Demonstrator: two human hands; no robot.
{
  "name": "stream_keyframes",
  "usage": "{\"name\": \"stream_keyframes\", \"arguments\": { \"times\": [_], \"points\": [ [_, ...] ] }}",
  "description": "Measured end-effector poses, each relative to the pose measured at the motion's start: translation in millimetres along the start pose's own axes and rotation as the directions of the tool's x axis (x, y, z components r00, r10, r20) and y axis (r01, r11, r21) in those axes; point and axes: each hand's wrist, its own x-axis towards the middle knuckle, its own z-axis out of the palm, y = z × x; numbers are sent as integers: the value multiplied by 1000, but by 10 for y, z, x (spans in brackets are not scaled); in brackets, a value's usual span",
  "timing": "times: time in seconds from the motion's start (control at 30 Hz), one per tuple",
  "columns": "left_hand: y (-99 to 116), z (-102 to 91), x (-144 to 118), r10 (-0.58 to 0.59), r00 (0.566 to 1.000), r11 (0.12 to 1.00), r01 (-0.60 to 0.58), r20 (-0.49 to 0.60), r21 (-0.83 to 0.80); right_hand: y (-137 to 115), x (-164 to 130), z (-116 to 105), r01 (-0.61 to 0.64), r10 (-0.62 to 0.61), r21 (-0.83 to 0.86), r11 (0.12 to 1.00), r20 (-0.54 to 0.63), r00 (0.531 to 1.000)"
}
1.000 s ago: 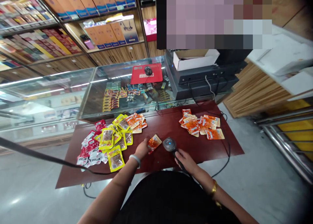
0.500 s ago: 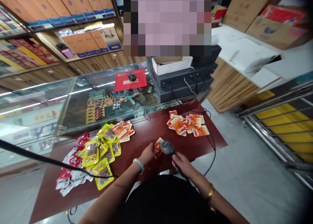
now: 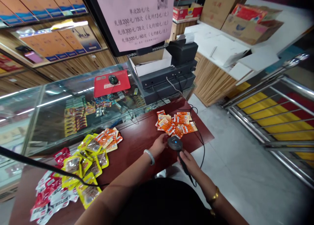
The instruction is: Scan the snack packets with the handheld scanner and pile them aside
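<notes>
My right hand (image 3: 188,160) is wrapped round the handle of a black handheld barcode scanner (image 3: 175,143), with a small blue light on its head. My left hand (image 3: 159,145) is just left of the scanner head, over the table, its fingers loosely stretched and no packet visible in them. Beyond both hands lies a pile of orange snack packets (image 3: 168,124); one packet (image 3: 178,132) is at its near edge. To the left, more orange packets (image 3: 108,138) lie beside yellow-edged packets (image 3: 94,167) and red-and-white packets (image 3: 52,192).
The packets lie on a dark red tabletop (image 3: 137,133) against a glass display case (image 3: 55,104). A black cable (image 3: 203,146) runs along the right edge. Behind stand a red mouse pad (image 3: 101,87), a white box (image 3: 154,66) and black till equipment (image 3: 169,82). A metal railing (image 3: 260,133) is at right.
An orange packet that was in my left hand now lies at the right pile. My left hand has let it go. A blue light shows on the scanner. The view has swung right.
</notes>
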Motion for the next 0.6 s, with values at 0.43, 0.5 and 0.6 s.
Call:
{"name": "stream_keyframes", "arguments": {
  "times": [0.43, 0.5, 0.6],
  "points": [
    [-375, -1742, -895, -51, 804, 982, 147, -592, 115, 207, 201, 636, -80, 123, -177, 981, 245, 962],
    [-343, -1940, -1004, -24, 759, 977, 155, -650, 145, 184, 251, 848, -74, 135, -199, 977, 315, 939],
    [-310, -2256, -1133, -2, 640, 946, 251, -768, 207, 114, 335, 1213, -57, 144, -221, 974, 401, 905]
  ]
}}
